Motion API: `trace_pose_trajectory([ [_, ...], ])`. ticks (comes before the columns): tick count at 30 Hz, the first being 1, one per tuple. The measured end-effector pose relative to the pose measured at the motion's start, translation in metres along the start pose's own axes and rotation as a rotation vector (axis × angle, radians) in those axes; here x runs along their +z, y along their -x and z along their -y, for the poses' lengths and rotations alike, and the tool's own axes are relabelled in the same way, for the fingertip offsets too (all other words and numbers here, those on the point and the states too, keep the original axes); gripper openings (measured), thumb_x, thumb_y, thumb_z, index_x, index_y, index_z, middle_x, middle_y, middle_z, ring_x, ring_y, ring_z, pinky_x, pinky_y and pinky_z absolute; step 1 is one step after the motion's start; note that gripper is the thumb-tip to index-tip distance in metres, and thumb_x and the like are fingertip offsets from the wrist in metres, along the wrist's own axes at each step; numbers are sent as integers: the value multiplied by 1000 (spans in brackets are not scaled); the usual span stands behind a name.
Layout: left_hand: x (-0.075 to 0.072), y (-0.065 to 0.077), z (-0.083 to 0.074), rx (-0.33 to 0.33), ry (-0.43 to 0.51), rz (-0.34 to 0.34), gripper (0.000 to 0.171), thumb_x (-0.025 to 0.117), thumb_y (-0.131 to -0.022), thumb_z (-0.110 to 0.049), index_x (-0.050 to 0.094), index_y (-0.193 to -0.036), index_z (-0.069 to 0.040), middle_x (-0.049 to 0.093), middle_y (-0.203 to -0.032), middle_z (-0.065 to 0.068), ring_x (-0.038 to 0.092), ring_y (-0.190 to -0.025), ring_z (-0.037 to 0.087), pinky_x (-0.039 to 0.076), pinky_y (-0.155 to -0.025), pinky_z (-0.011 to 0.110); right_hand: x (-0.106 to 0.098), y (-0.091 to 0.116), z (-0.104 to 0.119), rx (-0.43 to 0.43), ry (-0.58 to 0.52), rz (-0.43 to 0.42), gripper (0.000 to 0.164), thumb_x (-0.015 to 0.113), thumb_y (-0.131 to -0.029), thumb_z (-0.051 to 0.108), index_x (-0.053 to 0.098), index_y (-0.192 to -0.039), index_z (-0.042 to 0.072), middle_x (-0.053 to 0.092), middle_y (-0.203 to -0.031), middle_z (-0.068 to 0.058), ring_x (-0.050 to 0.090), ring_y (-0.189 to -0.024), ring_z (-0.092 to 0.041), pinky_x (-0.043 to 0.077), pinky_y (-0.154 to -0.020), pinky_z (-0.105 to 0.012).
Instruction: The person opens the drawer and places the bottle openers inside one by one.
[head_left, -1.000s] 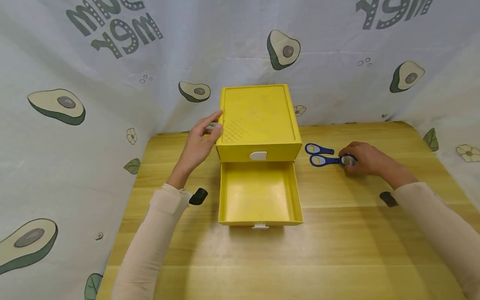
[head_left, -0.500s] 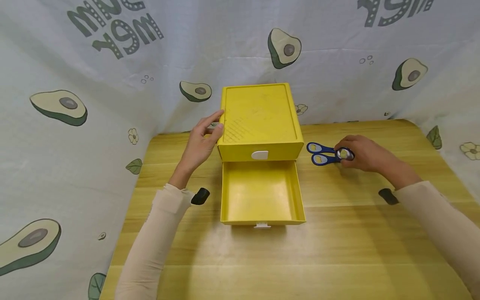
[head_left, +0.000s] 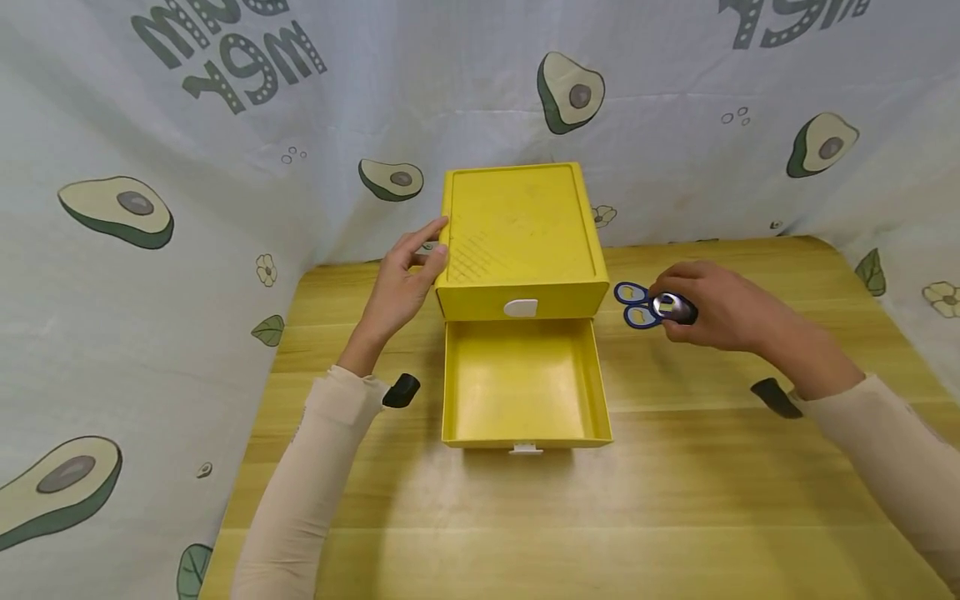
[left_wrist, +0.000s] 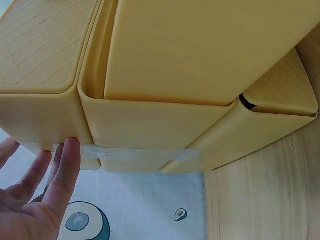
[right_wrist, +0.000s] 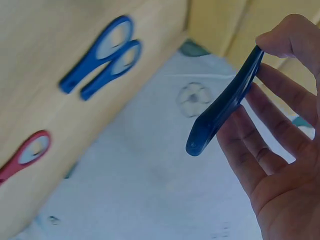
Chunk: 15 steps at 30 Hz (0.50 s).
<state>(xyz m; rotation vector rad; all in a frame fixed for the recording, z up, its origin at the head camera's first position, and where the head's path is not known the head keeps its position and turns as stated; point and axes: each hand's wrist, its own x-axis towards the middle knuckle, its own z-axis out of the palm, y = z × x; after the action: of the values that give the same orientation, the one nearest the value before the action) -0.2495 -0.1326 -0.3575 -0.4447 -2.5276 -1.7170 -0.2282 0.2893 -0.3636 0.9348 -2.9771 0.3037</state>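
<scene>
My right hand (head_left: 731, 312) pinches a dark blue bottle opener (right_wrist: 222, 110) between thumb and fingers, raised over the table; its metal end shows in the head view. Beneath and left of it lie two more blue bottle openers, the farther opener (head_left: 630, 292) and the nearer opener (head_left: 640, 317), side by side on the wood. A yellow drawer box (head_left: 521, 225) stands at the middle back. Its lower drawer (head_left: 527, 444) is pulled out with nothing in it, while the upper one is closed. My left hand (head_left: 400, 287) rests its extended fingertips (left_wrist: 71, 150) against the box's left side.
A red bottle opener (right_wrist: 32, 150) lies on the table in the right wrist view, out of sight in the head view. Clear tape (left_wrist: 145, 152) runs along the box's side. A white curtain (head_left: 480, 92) with printed avocados hangs behind the wooden table (head_left: 562, 533).
My right hand has picked up the blue bottle opener, raised it and brought it slightly left, over the other two. My left hand stays at the box.
</scene>
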Motion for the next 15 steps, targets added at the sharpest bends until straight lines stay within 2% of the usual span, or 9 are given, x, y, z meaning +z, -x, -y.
trace_pose_trajectory([
  [8, -1, 10, -35, -38, -4, 17, 47, 49, -105, -18, 45, -152, -9, 49, -141, 19, 58, -114, 36, 49, -83, 30, -14, 3, 33, -157, 28, -89, 36, 81, -74, 14, 73, -109, 10, 66, -114, -10, 60, -103, -32, 52, -85, -52],
  [15, -1, 12, -35, -48, 8, 9, 47, 50, -105, -20, 46, -151, -11, 49, -141, 17, 59, -113, 34, 50, -82, 30, -16, 3, 58, -324, 35, -165, 40, 81, -70, 13, 73, -109, 11, 66, -113, -8, 61, -100, -29, 54, -80, -49],
])
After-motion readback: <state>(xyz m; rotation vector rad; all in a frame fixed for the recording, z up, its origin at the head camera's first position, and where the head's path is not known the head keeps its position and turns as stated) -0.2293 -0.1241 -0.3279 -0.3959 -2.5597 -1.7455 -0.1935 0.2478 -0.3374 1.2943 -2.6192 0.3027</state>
